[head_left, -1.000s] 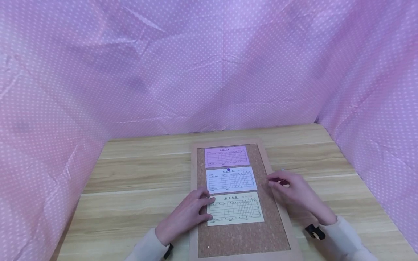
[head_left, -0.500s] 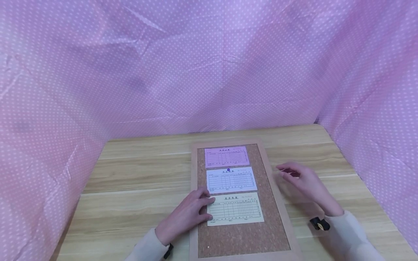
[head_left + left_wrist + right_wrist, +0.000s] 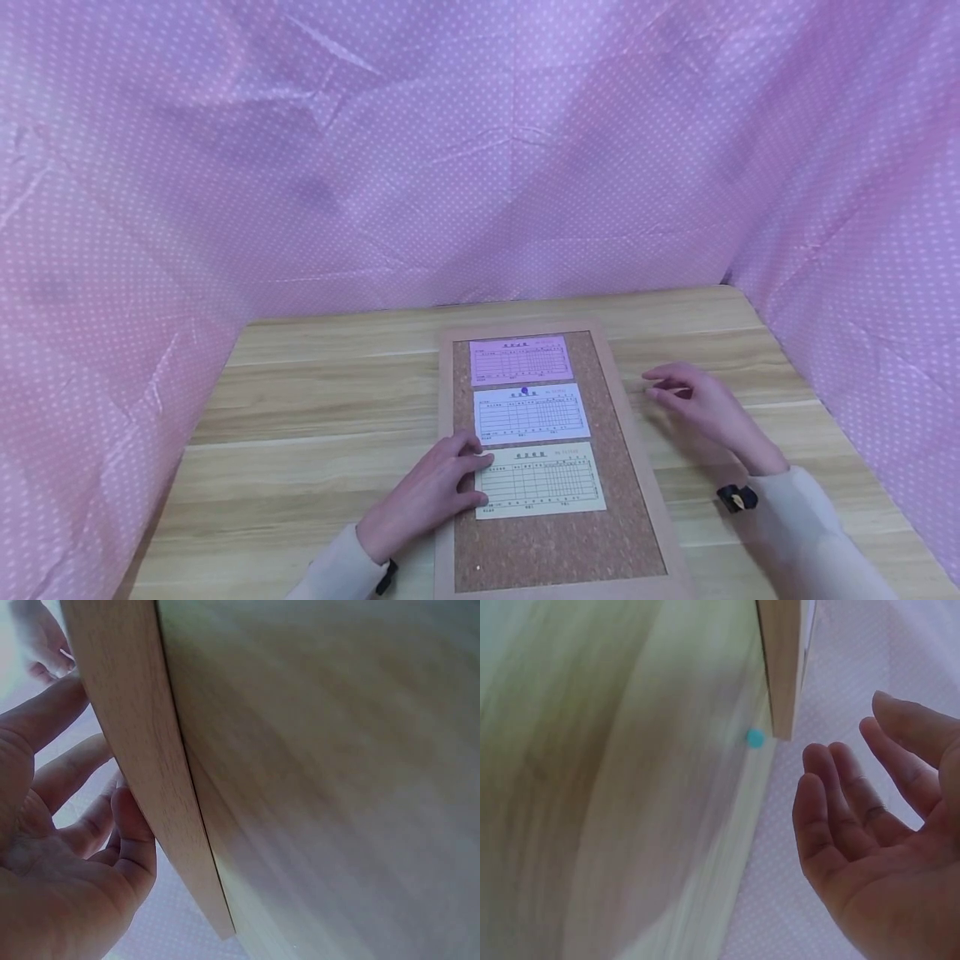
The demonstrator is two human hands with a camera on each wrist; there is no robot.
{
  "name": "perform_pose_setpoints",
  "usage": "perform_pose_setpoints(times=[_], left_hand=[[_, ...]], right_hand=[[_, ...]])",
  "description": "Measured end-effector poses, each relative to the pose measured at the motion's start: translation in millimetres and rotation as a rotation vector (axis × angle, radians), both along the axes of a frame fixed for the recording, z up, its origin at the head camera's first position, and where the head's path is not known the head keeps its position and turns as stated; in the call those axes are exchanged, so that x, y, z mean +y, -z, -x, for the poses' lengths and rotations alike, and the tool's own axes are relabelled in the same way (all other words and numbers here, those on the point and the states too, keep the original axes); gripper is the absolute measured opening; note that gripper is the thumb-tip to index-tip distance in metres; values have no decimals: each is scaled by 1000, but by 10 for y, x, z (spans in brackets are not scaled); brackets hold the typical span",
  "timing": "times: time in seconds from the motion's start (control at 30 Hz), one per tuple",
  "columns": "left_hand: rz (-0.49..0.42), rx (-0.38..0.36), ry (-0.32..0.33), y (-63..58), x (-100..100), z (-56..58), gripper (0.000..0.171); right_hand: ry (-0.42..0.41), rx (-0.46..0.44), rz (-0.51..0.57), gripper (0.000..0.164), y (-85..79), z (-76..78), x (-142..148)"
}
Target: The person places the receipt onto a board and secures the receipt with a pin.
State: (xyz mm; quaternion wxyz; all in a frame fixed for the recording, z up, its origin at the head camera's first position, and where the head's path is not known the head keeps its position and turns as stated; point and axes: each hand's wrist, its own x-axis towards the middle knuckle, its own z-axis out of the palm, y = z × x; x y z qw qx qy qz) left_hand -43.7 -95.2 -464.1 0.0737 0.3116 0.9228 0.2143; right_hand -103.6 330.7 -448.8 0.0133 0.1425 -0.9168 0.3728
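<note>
A wood-framed corkboard (image 3: pixel 558 552) lies on the table with three printed receipt slips on it. The pink slip (image 3: pixel 520 360) is at the top, the white slip (image 3: pixel 531 418) in the middle, the yellow slip (image 3: pixel 538 483) below. A purple pushpin (image 3: pixel 524 390) stands at the white slip's top edge. My left hand (image 3: pixel 427 498) rests across the board's left frame, its fingertips touching the yellow slip's left edge. My right hand (image 3: pixel 708 412) hovers right of the board, fingers loosely bent around nothing. A small teal round thing (image 3: pixel 754 738) lies on the table near it in the right wrist view.
The wooden table (image 3: pixel 315 408) extends on both sides of the board. Pink polka-dot cloth (image 3: pixel 480 167) hangs behind the table and along its sides. A tiny pale speck (image 3: pixel 477 568) shows on the cork at lower left.
My right hand has moved right, off the board's right frame and out over the table. The left hand and the slips have stayed where they were.
</note>
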Motion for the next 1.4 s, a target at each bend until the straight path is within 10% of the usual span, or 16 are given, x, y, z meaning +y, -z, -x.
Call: perform_pose_setpoints(times=[0.37,1.4], left_hand=[[-1,-5,-4,1,-3,-2,54],[-3,-10,1,-23,-1,-3,53]], right_hand=[[-48,-137,-10,42,87,128,148],[-75,-112,-127,12,220,341,139]])
